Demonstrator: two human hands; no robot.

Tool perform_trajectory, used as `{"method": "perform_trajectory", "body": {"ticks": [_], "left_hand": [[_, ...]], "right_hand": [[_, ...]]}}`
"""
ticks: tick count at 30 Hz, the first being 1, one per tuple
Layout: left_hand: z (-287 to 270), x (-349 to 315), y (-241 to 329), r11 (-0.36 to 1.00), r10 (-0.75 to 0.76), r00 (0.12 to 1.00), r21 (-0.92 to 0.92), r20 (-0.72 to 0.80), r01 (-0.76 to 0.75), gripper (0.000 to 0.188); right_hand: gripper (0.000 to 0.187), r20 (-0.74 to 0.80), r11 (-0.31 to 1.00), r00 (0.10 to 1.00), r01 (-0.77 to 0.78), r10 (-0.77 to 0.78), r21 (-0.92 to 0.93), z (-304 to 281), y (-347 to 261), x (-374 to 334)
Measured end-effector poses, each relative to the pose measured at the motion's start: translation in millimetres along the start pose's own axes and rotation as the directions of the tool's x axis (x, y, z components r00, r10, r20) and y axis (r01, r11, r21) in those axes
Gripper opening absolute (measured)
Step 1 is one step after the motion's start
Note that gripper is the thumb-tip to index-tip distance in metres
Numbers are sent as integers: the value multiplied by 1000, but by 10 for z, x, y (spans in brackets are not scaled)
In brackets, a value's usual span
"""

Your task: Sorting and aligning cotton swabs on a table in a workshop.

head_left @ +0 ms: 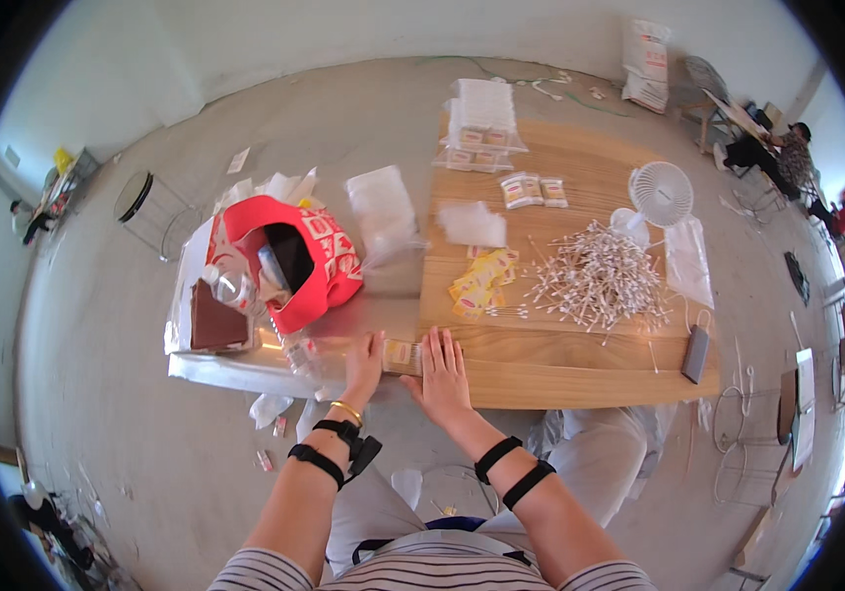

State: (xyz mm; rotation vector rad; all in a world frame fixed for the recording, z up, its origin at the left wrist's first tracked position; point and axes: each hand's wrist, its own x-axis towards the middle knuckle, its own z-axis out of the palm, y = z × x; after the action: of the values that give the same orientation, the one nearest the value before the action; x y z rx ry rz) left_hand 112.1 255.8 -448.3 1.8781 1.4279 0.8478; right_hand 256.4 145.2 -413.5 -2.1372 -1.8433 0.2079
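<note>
A small clear packet of cotton swabs with a yellow-and-white label point(402, 356) lies at the table's near edge, between my two hands. My left hand point(364, 362) is on its left side, edge-on with fingers stretched forward. Flat on the wood at its right side, my right hand point(443, 376) has its fingers extended and the thumb by the packet. Beyond my right hand are several yellow label cards point(482, 283) and a short row of swabs point(508, 311). A large heap of loose cotton swabs point(597, 276) spreads across the table's right half.
A red patterned bag point(329, 261) and a clear bottle point(231, 288) stand at the left. Clear plastic bags point(381, 209) lie beside them. Filled packets point(533, 190) and stacked bags point(482, 123) sit at the back. A white fan point(659, 193) and grey power bank point(695, 354) are at the right.
</note>
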Motion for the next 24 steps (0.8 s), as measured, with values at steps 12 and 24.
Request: {"method": "perform_trajectory", "body": {"ticks": [12, 24], "left_hand": [[47, -234, 874, 869, 468, 870, 96, 156, -485, 50], [880, -407, 1394, 556, 477, 597, 304, 645, -774, 90]], "right_hand": [[33, -482, 975, 849, -160, 217, 157, -512, 1328, 345], [8, -400, 894, 860, -131, 318, 429, -539, 1308, -165]]}}
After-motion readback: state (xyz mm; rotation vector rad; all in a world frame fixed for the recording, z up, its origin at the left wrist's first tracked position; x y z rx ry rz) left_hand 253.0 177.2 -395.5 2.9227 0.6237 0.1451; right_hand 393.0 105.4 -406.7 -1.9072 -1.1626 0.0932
